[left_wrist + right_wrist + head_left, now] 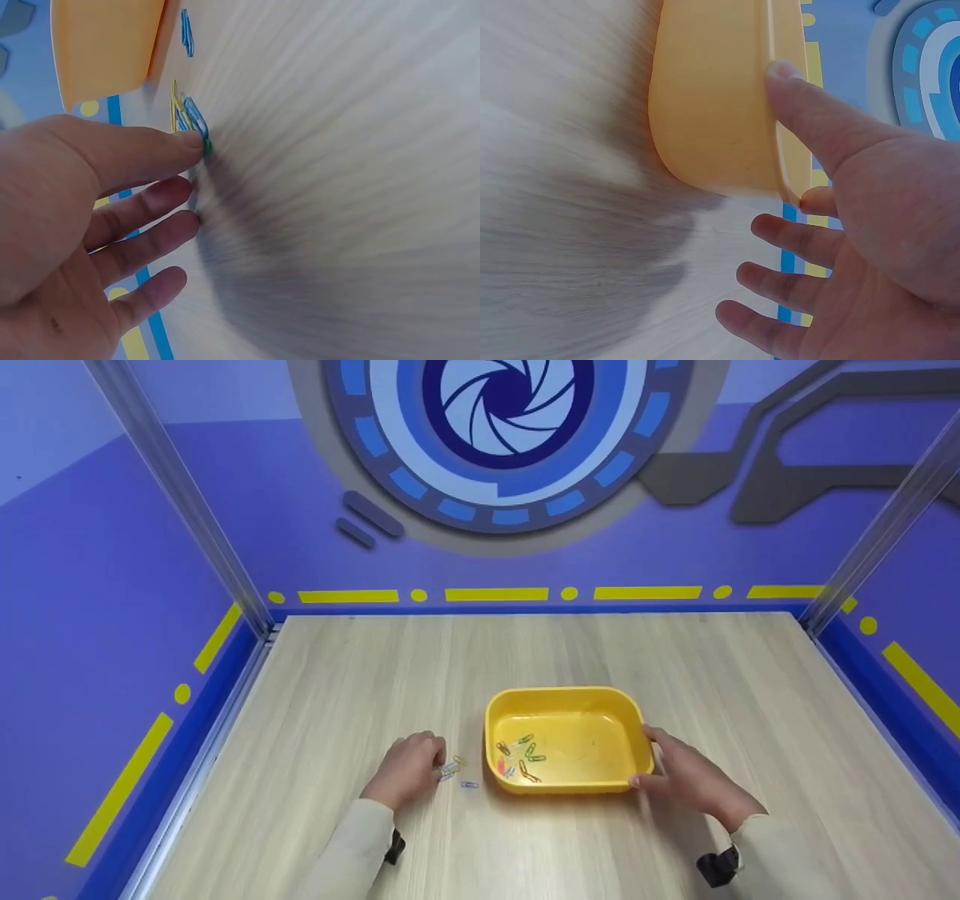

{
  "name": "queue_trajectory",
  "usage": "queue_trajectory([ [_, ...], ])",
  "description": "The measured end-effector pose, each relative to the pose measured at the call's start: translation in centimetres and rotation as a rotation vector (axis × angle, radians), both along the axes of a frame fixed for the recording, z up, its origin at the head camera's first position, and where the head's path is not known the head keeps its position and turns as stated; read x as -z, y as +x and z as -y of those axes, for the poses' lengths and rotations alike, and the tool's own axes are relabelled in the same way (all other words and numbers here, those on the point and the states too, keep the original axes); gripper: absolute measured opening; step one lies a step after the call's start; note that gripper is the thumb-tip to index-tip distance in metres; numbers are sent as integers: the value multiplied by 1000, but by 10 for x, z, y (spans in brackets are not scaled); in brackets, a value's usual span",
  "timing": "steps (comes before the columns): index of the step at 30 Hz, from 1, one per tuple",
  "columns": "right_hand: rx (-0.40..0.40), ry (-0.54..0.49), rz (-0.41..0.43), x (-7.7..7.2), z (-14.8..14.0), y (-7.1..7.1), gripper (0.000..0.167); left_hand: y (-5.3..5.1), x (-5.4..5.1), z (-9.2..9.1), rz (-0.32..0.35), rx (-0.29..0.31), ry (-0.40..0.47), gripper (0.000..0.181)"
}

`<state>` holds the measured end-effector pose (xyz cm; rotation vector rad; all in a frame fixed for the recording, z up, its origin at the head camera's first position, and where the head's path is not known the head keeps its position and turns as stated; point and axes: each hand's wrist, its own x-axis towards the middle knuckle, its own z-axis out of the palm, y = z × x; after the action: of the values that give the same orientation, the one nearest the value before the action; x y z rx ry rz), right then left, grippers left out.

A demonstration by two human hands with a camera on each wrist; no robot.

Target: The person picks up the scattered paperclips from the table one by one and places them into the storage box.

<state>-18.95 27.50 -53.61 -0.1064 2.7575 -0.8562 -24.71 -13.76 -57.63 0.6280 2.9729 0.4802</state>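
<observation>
A yellow plastic basin (pixel 570 790) stands on the table with several coloured paper clips (pixel 531 751) in its left part. My right hand (pixel 694 776) holds its right end, thumb (pixel 786 75) on the rim and the other fingers spread apart. Left of the basin, my left hand (pixel 409 769) is down at a small group of loose paper clips (pixel 451 769), yellow and blue. In the left wrist view, thumb and forefinger pinch at a green paper clip (pixel 208 148), mostly hidden by the thumb. A separate blue paper clip (pixel 469 785) lies nearer the basin.
The light wood-grain table (pixel 360 675) is enclosed by blue printed panels (pixel 247 525) at the back and both sides. Metal posts (pixel 191 510) stand at the back corners. Each wrist bears a black strap device (pixel 718 868).
</observation>
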Motion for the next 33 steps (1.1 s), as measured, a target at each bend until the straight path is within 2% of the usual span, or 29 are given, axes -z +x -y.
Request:
queue_trajectory([
  [4, 5, -4, 9, 0, 1, 0, 90, 0, -4, 1, 32, -15, 61, 14],
  [8, 7, 0, 16, -1, 1, 0, 90, -1, -14, -5, -11, -32, 139, 13],
  [12, -6, 6, 0, -1, 0, 1, 89, -1, -34, -24, -78, -43, 222, 8],
  [14, -4, 3, -3, -1, 0, 1, 88, -1, -44, -36, -90, -35, 262, 6],
  [16, -6, -1, -5, -1, 0, 1, 87, -1, -51, -48, -93, -9, 296, 5],
  [19, 1, -4, 1, -1, 0, 1, 87, -1, -56, -63, -84, 40, 311, 15],
  [22, 10, 4, 17, 0, 0, 1, 88, -4, -53, -65, -79, 73, 328, 25],
  [25, 23, 12, 37, -2, 0, 1, 89, -8, -46, -55, -63, 57, 330, 27],
  [30, 27, 11, 35, -2, 0, 1, 90, -11, -27, -28, 40, -4, 259, 31],
  [33, 25, 2, 31, -1, 1, 1, 90, -9, -16, -16, 89, 18, 207, 35],
])
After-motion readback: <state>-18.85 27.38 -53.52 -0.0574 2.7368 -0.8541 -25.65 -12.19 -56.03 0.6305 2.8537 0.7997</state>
